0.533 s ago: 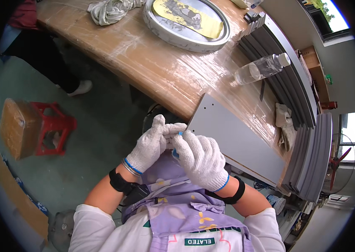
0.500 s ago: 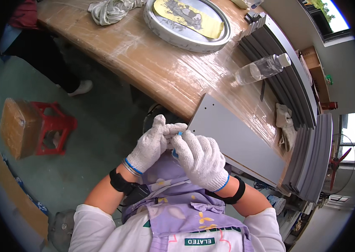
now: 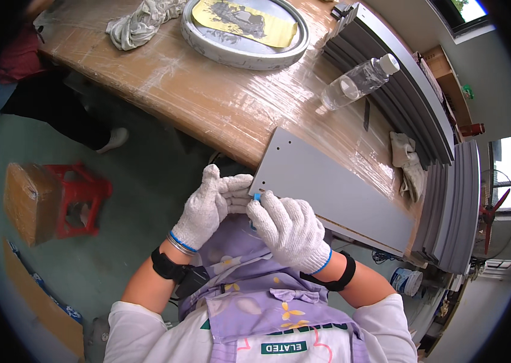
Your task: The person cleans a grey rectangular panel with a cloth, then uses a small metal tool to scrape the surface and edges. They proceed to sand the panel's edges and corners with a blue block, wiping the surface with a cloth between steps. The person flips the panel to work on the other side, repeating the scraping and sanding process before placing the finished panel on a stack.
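Observation:
Both my hands wear white knit gloves and meet in front of my chest at the near corner of a long grey panel [image 3: 334,190] that lies on the wooden table. My left hand [image 3: 208,206] and my right hand [image 3: 284,228] pinch a small blue piece [image 3: 256,196] between their fingertips, right at the panel's corner edge. The piece is mostly hidden by the fingers. The panel has small holes near its end.
On the plastic-wrapped wooden table [image 3: 207,103] lie a round grey tray [image 3: 243,51] with a yellow sheet, a crumpled rag [image 3: 137,24], a clear plastic bottle [image 3: 358,81], another rag [image 3: 406,163] and stacks of grey panels [image 3: 443,199]. A red stool [image 3: 80,196] and brown box [image 3: 22,202] stand on the floor at left.

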Available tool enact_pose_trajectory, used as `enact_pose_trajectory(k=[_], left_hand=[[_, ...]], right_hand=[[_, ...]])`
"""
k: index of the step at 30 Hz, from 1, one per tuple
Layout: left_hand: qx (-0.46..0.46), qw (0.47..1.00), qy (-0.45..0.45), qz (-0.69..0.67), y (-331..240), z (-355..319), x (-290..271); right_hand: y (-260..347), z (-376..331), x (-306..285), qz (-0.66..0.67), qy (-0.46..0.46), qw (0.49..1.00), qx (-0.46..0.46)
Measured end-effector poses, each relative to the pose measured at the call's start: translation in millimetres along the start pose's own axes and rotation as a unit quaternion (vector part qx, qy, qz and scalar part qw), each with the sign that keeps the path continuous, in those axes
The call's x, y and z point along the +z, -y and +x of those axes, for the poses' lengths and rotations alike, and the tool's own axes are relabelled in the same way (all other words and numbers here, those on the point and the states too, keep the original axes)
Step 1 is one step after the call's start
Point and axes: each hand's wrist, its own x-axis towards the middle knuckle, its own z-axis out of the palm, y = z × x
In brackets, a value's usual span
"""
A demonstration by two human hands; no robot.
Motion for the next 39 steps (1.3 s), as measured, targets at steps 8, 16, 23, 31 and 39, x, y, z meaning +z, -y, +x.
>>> enact_pose_trajectory(k=[8,16,23,31,39], left_hand=[[-0.024,0.999,-0.024,-0.004,5.1,2.7,-6.7],[-0.013,0.998,-0.064,-0.012,5.9,1.0,3.2],[0.000,0.996,-0.080,0.026,4.6,-0.9,2.1],[0.002,0.992,-0.111,0.055,4.2,1.1,9.7],[0.000,0.975,-0.168,0.143,-1.7,-5.4,20.6]], right_hand=[[-18.0,-123.1,-40.1,-0.016,0.034,0.984,0.177],[-13.9,-95.7,-16.1,0.017,-0.057,0.987,0.151],[-39.8,-231.1,-41.9,-0.049,-0.111,0.947,0.299],[-37.7,-277.0,-46.6,-0.065,-0.202,0.904,0.371],[-55.3,-337.9,-47.1,-0.110,-0.215,0.859,0.452]])
